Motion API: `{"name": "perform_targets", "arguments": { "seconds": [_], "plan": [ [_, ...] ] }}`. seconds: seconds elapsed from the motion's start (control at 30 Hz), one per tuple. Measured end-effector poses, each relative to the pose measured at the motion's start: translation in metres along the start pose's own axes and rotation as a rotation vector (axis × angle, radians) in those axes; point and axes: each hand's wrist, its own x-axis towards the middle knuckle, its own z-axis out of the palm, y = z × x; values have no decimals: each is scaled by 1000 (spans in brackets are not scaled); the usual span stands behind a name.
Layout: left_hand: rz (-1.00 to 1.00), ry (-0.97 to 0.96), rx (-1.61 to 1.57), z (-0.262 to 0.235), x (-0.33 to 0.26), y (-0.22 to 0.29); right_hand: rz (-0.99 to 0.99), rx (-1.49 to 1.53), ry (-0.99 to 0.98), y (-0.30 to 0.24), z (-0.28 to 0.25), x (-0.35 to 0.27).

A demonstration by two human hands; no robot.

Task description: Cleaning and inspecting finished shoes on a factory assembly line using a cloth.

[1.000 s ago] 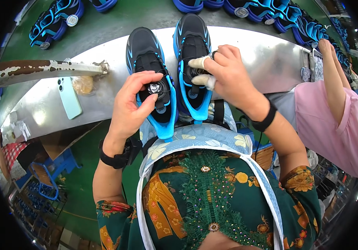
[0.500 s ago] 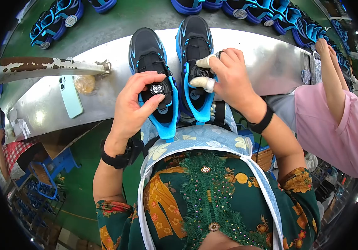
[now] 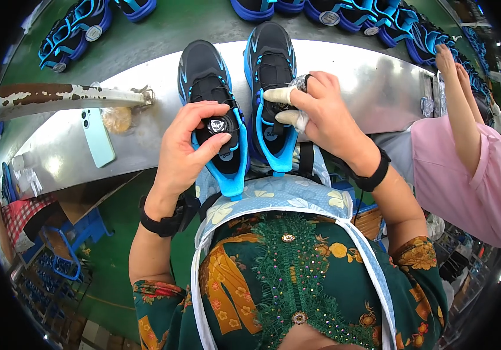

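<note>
Two black and blue sports shoes stand side by side, toes away from me: a left shoe [image 3: 202, 61] and a right shoe [image 3: 269, 44]. My left hand [image 3: 187, 131] pinches the round black lacing dial [image 3: 217, 125] on the left shoe's tongue between thumb and fingers. Over the right shoe's tongue, my right hand [image 3: 326, 114] is closed, its thumb and a finger in pale finger covers. Those fingers hide that shoe's dial. Something dark and patterned [image 3: 302, 82] shows beside them, too small to name.
A metal worktable [image 3: 344, 70] carries the shoes. To the left lie a pale green phone [image 3: 98, 137], a plastic-wrapped lump [image 3: 118, 119] and a rusty white bar [image 3: 69, 94]. More shoes [image 3: 373, 14] line the far side. A person in pink [image 3: 451, 169] works on the right.
My right hand has shifted slightly, and the right shoe's dial, visible before between its fingers, is now hidden. The left hand stays on its dial. The co-worker's hands on the right have moved up.
</note>
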Motion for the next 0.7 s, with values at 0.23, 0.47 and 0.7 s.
{"name": "perform_targets", "arguments": {
  "seconds": [0.23,0.47,0.7],
  "plan": [
    [-21,106,140,9,0,3,107,20,114,-2,5,2],
    [-44,102,136,8,2,8,13,-39,129,0,16,-1],
    [6,16,1,0,1,10,30,-102,238,-5,22,2]
  ]
}}
